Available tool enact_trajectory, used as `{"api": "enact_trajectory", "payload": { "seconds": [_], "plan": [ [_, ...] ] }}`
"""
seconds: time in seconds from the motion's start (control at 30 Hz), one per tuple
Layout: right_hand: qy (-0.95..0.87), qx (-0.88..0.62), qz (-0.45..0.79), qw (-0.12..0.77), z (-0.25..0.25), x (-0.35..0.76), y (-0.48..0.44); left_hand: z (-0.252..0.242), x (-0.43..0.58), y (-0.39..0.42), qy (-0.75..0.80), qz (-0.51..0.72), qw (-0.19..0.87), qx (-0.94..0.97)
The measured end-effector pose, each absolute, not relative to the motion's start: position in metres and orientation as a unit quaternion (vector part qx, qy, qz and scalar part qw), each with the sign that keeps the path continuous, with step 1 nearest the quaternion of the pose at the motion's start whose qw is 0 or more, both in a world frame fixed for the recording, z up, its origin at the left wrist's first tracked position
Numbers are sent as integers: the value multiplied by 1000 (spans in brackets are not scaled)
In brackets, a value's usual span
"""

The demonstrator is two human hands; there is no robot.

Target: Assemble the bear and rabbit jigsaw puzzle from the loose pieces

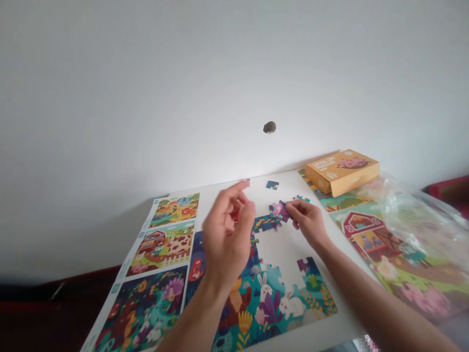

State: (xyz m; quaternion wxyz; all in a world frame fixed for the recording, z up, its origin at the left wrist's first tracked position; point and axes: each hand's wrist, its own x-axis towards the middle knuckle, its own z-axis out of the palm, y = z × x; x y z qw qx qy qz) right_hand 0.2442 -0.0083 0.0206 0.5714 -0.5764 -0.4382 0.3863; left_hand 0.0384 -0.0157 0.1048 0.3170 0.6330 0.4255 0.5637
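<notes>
My right hand (307, 220) pinches a purple puzzle piece (281, 211) between thumb and fingertips, over the far right part of the puzzle. My left hand (229, 225) is raised above the puzzle's left side, index finger stretched out and thumb apart, the other fingers curled. A bit of red shows between those fingers; I cannot tell what it is. Below lies the partly joined forest puzzle (271, 303), with white rabbits, a frog and plants. A dark blue strip of joined pieces (267, 223) lies at its upper edge. My left hand and forearm hide part of the picture.
Loose pieces lie at the back, one of them dark blue (272, 185). A picture sheet (157, 249) lies on the left. At right are an orange puzzle box (342, 168), a farm picture (399, 259) and a clear plastic bag (421, 210). A white wall (183, 98) rises behind.
</notes>
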Motion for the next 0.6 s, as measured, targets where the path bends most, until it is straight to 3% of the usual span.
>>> {"api": "enact_trajectory", "payload": {
  "seconds": [0.23,0.6],
  "plan": [
    [-506,-526,441,523,14,232,-13,25,35,7,461,419,337,706],
    [-541,-488,490,478,14,222,-19,10,36,3,450,447,377,675]
  ]
}}
